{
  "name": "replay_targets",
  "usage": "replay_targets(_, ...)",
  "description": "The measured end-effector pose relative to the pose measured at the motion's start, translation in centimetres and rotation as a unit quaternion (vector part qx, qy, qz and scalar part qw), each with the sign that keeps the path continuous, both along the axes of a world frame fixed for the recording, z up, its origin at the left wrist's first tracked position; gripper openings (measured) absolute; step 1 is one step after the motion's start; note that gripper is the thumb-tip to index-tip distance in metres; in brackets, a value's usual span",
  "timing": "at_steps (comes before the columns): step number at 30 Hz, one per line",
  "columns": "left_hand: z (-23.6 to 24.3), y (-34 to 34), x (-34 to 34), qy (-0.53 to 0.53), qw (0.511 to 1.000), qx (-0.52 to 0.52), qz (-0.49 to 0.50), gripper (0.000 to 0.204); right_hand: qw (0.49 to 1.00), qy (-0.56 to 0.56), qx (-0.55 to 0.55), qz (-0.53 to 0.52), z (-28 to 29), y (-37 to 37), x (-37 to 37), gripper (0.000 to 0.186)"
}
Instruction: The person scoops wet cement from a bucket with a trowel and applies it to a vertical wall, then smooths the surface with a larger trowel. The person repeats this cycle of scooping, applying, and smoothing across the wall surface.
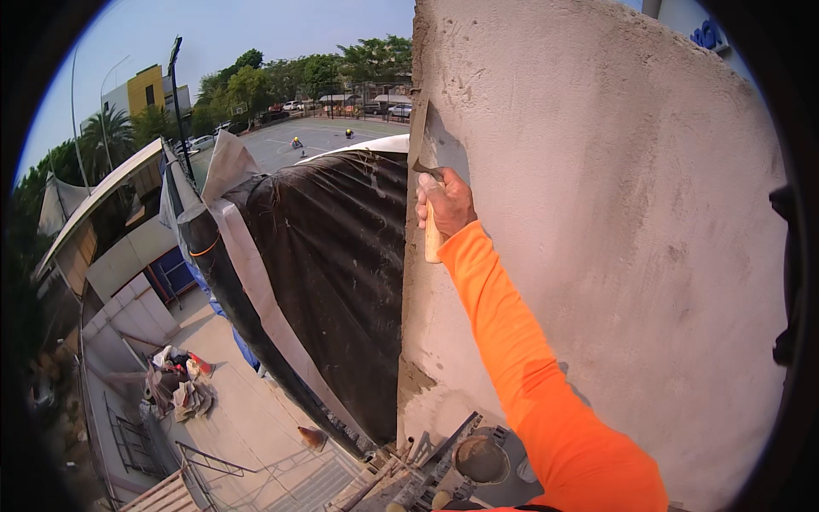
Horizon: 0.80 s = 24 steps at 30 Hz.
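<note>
My right hand (pixel 446 200), at the end of an orange sleeve, grips a trowel by its wooden handle (pixel 433 239). The narrow metal blade (pixel 419 132) points up along the left edge of a plastered wall (pixel 597 196), seen nearly edge-on against it. The handle's lower end sticks out below my fist. Damp, darker plaster (pixel 416 380) shows along the wall's edge lower down. My left hand cannot be made out in the picture.
Below stands a round bucket (pixel 480 459) of grey mortar among planks and poles. A dark tarpaulin (pixel 341 256) hangs over a frame left of the wall. Far below, rubble and sacks (pixel 189 388) lie on a paved floor (pixel 256 410); two people are on a court beyond.
</note>
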<state>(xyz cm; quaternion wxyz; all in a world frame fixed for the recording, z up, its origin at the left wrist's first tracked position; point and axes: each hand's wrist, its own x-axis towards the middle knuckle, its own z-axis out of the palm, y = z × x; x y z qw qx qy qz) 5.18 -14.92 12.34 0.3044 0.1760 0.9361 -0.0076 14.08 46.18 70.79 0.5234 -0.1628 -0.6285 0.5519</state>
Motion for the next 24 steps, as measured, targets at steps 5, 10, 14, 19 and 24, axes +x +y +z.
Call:
replay_targets(5, -1.7, -1.9, -0.3, -0.007, 0.999, -0.034, 0.026, 0.071, 0.998, -0.037, 0.04, -0.013, -16.2, -2.6, 10.1, 0.029)
replay_targets(10, -1.7, -5.9, -0.5, 0.006, 0.997, -0.065, 0.036, 0.073, 0.943, -0.322, -0.087, -0.006, -34.4, -11.4, 21.2, 0.03)
replay_targets(14, 0.3, -4.0, -0.4, 0.036, 0.998, -0.014, -0.046, 0.065, 0.777, -0.592, -0.213, 0.023, -50.5, -18.1, 31.8, 0.048)
replay_targets(19, 1.0, 2.5, -0.2, 0.045, 0.994, -0.011, -0.1, 0.065, 0.533, -0.795, -0.291, -0.026, -67.5, -24.1, 43.5, 0.055)
replay_targets(24, -4.9, 2.9, 0.3, 0.03, 0.99, -0.04, -0.133, 0.072, 0.492, -0.807, -0.32, -0.071, -81.4, -21.9, 47.1, 0.057)
